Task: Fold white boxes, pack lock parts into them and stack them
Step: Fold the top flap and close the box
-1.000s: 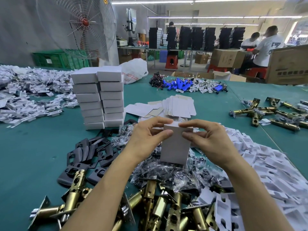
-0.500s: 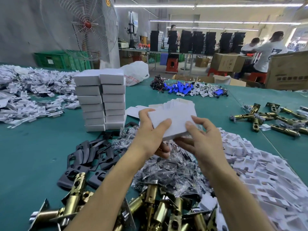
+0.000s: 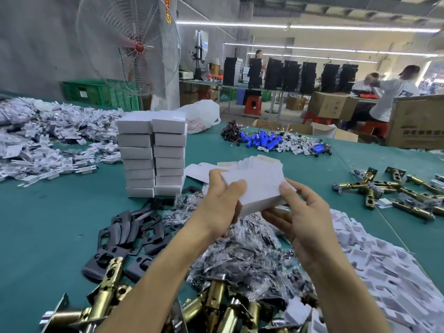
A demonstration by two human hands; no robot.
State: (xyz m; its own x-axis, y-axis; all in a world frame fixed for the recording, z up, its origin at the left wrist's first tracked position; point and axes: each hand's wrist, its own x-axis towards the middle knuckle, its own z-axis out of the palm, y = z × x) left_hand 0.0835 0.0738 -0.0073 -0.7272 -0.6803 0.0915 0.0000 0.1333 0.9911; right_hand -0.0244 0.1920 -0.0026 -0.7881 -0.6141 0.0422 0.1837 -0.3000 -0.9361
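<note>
Box: I see one white box held tilted in the air above the desk, between both hands.
Left hand: my left hand grips the box's left end, thumb on top, fingers curled beneath.
Right hand: my right hand pinches the right end, thumb on top, fingers under it.
Just behind: flat box blanks lie on the desk.
Stack: closed white boxes stand in two touching columns, beyond and left of the hands.
Below the hands: bagged small parts; black plates to their left; brass latches nearest me.
Right side: a heap of white card inserts.
</note>
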